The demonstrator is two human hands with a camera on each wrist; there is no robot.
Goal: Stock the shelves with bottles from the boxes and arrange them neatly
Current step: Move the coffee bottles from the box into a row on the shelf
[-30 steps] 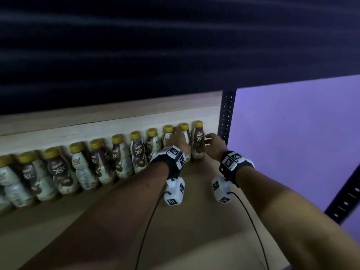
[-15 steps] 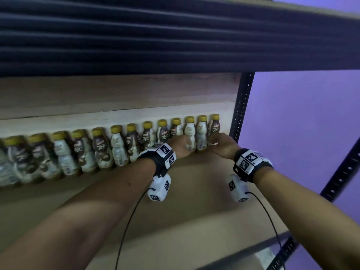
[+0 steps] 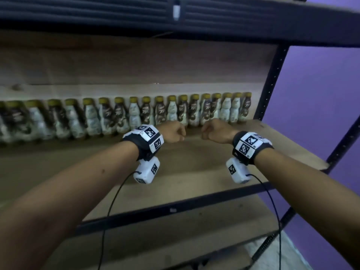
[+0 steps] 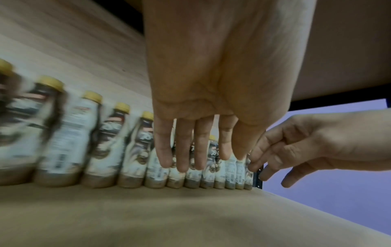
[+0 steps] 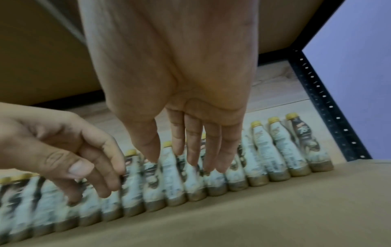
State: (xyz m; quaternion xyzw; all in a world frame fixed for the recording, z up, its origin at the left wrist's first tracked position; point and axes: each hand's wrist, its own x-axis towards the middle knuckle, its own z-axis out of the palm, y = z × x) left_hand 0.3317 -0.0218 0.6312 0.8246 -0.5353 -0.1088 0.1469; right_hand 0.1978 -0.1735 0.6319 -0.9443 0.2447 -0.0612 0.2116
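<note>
A long row of small brown-and-white bottles with yellow caps [image 3: 171, 112] [image 4: 135, 150] [image 5: 281, 148] stands upright along the back of the wooden shelf [image 3: 194, 168], reaching the right post. My left hand [image 3: 173, 131] [image 4: 201, 143] hangs in front of the row's middle, fingers straight and loose, holding nothing. To its right, my right hand [image 3: 212, 130] [image 5: 194, 147] hovers with relaxed fingers, also empty. Both hands are a short way in front of the bottles and touch none.
A black perforated metal post [image 3: 270, 82] stands at the shelf's right end, with a purple wall [image 3: 321, 106] beyond. A dark upper shelf edge [image 3: 175, 22] hangs overhead. Another wooden shelf board [image 3: 175, 240] lies below. Cables trail from both wrist cameras.
Both hands have let go of the rightmost bottles and drawn back towards me from the row. The view has pulled back, showing more of the shelf.
</note>
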